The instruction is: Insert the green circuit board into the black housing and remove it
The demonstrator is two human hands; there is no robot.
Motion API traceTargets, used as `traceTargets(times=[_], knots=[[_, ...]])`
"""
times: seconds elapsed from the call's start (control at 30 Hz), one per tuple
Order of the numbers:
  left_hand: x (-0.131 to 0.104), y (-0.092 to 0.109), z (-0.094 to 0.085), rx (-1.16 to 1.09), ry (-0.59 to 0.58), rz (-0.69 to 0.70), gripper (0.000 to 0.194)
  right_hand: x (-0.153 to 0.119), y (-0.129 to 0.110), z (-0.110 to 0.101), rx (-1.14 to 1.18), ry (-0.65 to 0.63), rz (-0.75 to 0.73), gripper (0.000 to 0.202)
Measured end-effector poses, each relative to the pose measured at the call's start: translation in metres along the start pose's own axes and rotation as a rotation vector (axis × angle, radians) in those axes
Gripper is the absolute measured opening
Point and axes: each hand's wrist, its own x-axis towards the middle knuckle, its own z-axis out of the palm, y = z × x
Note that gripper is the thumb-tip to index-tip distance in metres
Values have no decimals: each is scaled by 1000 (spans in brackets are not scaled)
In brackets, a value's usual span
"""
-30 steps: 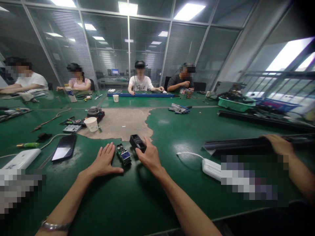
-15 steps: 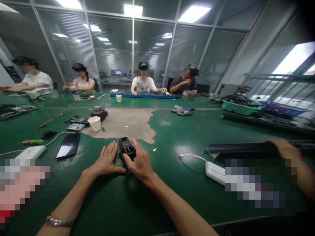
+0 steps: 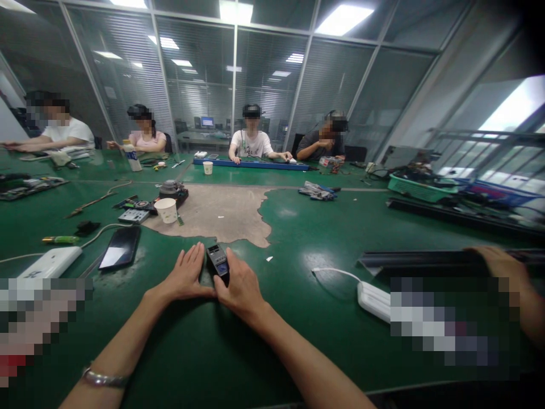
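A small black box-shaped part with rectangular openings in its upper face stands on the green table, its exact kind unclear. My right hand grips it from the right side, thumb at the near end and fingers along the far side. To its left lies my left hand, fingers stretched out and thumb pointing towards the part's near end. That hand is open and rests on the tabletop. Part of the black piece is hidden behind my right thumb and fingers.
A phone and a white power strip lie to the left. Beyond are a paper cup and a bare brown patch. Gloves lie farther off. At right, another person's hand rests on a dark bar.
The black part has turned and tilted slightly in my right hand, so its upper face shows differently. My left hand stays nearly in place. The view has shifted a little.
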Motion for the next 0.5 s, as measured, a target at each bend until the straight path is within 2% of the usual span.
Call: traceTargets(times=[0.2,0.37,0.5], knots=[[-1,2,-5,-28,-22,-23,132,-1,0,1,74,70,5,83],[-1,0,-2,-18,4,-11,132,-1,1,4,108,38,36,75],[-2,-2,0,-31,24,10,134,2,-2,-2,206,108,41,69]])
